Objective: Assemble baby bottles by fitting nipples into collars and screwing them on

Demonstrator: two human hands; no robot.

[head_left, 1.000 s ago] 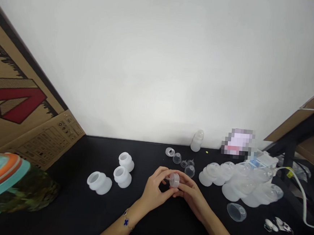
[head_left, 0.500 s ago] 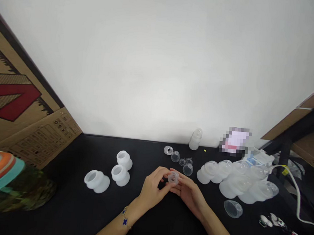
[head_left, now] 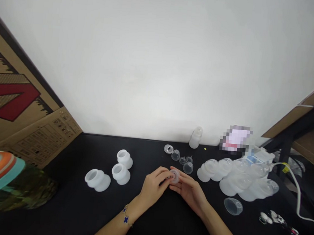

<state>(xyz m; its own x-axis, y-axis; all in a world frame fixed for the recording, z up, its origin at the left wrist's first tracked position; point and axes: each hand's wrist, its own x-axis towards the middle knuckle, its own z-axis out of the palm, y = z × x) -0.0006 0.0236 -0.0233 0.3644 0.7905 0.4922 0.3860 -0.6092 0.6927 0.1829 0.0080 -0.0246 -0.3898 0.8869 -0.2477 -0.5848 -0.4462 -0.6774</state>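
Observation:
Between my hands is a small round translucent ring-like part, perhaps a bottle collar; its inside is partly hidden by fingers. My left hand has its fingertips pressed at the part's left side and opening. From the right, my right hand grips its rim between thumb and fingers. Just beyond lie a clear ring, a clear dome cap, another clear cap and small clear nipple-like pieces. Three open white bottle bodies stand to the left.
A capped bottle stands by the wall. Several capped bottles crowd the right, with an oval clear cover before them. A white cable and trinkets lie farther right. At left are a jar and a cardboard box.
My left fingers have moved right, onto the opening of the translucent part. My right hand keeps its hold with little movement.

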